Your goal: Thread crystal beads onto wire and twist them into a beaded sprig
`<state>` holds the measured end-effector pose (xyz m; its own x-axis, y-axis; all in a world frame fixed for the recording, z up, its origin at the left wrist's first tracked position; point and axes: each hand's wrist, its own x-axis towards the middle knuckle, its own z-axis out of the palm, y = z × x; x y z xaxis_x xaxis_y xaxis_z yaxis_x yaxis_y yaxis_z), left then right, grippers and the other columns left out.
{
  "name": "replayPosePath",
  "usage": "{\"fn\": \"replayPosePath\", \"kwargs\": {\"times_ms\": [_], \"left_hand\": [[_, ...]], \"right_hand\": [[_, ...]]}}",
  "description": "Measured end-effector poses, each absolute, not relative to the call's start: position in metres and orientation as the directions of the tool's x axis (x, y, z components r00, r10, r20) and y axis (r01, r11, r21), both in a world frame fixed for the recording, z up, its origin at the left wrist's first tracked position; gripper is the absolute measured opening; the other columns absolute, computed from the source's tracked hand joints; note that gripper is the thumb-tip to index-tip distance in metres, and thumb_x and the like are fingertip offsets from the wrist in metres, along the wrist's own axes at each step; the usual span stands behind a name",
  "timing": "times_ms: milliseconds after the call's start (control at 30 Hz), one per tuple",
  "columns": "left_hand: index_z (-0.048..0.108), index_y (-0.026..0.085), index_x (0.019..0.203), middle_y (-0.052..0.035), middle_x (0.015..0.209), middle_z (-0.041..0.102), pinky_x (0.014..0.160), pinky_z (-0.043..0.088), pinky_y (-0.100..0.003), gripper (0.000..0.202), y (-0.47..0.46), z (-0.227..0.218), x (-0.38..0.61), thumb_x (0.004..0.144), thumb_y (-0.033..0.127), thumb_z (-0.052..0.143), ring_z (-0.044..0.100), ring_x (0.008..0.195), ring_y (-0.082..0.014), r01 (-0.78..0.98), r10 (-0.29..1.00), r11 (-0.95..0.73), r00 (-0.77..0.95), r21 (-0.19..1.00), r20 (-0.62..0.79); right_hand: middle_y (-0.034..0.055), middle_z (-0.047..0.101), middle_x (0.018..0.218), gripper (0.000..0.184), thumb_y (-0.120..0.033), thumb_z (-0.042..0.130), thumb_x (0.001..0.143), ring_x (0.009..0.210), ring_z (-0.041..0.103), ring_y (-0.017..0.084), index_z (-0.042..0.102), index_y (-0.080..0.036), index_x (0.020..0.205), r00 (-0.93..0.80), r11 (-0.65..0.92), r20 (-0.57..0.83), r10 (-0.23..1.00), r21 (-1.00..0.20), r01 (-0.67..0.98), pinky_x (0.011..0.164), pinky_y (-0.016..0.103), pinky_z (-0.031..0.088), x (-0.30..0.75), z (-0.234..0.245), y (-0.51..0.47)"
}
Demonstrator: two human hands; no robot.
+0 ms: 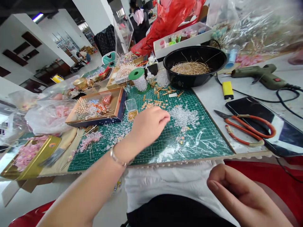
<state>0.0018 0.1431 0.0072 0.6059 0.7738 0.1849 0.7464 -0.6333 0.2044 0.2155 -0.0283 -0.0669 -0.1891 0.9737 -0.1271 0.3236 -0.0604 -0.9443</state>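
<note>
My left hand [150,124] hangs low over a green cutting mat [203,138], its fingers curled down beside a heap of clear crystal beads [183,116]. Its fingertips are hidden, so I cannot tell whether they pinch anything. A metal bracelet [118,158] circles that wrist. Short gold pins [162,91] lie scattered farther up the mat. A small clear box [131,105] and a wood-framed tray of beaded sprays [94,108] stand left of my hand. My right hand [241,192] rests off the table above my white-covered lap, fingers curled together, with nothing visible in them.
A black pan of straw-like fibres [213,53] and a hot glue gun [260,75] stand at the back right. Orange-handled snips [246,126], a yellow lighter [227,90] and a dark tablet [260,116] lie on the right. A person [139,26] stands beyond the table.
</note>
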Motion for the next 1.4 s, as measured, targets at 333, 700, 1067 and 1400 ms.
{"fn": "replayPosePath", "kwargs": {"times_ms": [333,700,1067,1400], "left_hand": [[0.073,0.019,0.080,-0.0059,0.081,0.070,0.075,0.049,-0.039,0.026,0.208,-0.036,0.020,0.092,0.013,0.050,0.063,0.080,-0.0232,0.766,0.776,-0.624,0.631,0.154,0.005],[0.060,0.019,0.088,-0.0032,0.082,0.068,0.060,0.049,-0.027,0.010,0.183,-0.005,0.008,0.092,0.020,0.051,0.060,0.068,-0.0135,0.742,0.850,-0.487,0.525,0.462,0.053],[0.068,0.017,0.086,-0.0017,0.084,0.070,0.051,0.050,-0.011,0.011,0.034,-0.007,0.005,0.081,0.012,0.077,0.068,0.073,-0.0089,-0.194,0.835,0.405,0.478,0.894,-0.274],[0.065,0.019,0.090,-0.0012,0.087,0.069,0.055,0.049,-0.013,0.013,0.021,0.003,0.004,0.084,0.014,0.075,0.061,0.071,-0.0074,-0.085,0.858,0.287,0.465,0.954,-0.217]], "right_hand": [[-0.0034,0.051,0.065,0.031,-0.041,0.043,0.101,0.057,0.050,0.014,0.051,-0.026,0.075,-0.328,-0.086,-0.172,0.929,-0.962,0.261,0.052,0.021,0.045,0.212,-0.064,-0.018],[-0.0034,0.052,0.062,0.033,-0.043,0.049,0.098,0.053,0.050,0.013,0.053,-0.025,0.071,-0.205,-0.087,-0.150,0.967,-0.953,0.291,0.047,0.020,0.045,0.208,-0.051,-0.012],[-0.0033,0.044,0.058,0.028,-0.033,0.055,0.097,0.050,0.039,0.014,0.052,-0.027,0.070,0.051,0.136,0.152,0.987,-0.961,0.241,0.044,0.027,0.033,0.183,-0.029,-0.033],[-0.0031,0.045,0.058,0.026,-0.035,0.055,0.096,0.050,0.039,0.015,0.053,-0.028,0.070,0.054,0.146,0.170,0.984,-0.940,0.307,0.045,0.028,0.033,0.180,-0.027,-0.044]]}}
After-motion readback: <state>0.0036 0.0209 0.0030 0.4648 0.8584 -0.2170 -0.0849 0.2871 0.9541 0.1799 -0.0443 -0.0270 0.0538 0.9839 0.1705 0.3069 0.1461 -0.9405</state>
